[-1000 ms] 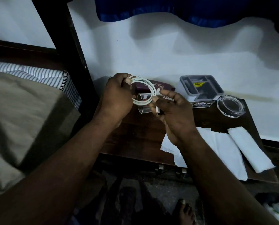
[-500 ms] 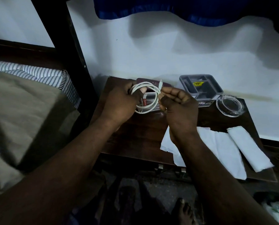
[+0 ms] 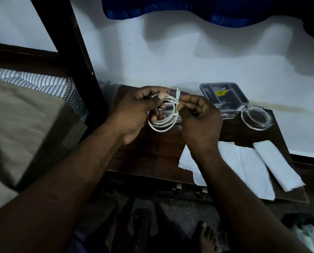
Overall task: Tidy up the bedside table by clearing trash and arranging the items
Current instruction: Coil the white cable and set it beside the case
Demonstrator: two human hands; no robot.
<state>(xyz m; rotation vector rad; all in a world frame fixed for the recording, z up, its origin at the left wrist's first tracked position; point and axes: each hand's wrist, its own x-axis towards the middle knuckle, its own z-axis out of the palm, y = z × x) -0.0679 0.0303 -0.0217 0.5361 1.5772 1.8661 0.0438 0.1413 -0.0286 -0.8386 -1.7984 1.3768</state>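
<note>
Fingers (image 3: pixel 149 91) of the left hand (image 3: pixel 134 114) are curled, thumb on top, and a white cable (image 3: pixel 163 125) wound into a loose coil is gripped by them. The cable's free end is pinched between thumb and fingers of the right hand (image 3: pixel 200 121), its connector pointed upward. The coil is held between both hands, above the rear part of the dark wooden worktop (image 3: pixel 152 154).

Items noted on the worktop:
- dark red case (image 3: pixel 171 92), lettered, at the back, partly hidden by the hands;
- grey compartment tray (image 3: pixel 225 97), set on a labelled box (image 3: pixel 229 115) by the wall;
- clear glass dish (image 3: pixel 256 117), just right of the box;
- white paper sheets (image 3: pixel 243 165), spread at the front right and hanging past the front edge;
- folded white tissue (image 3: pixel 278 165), beside the sheets.

A striped mattress (image 3: pixel 43 83) is seen at left, and a bare foot (image 3: pixel 205 236) on the floor below.
</note>
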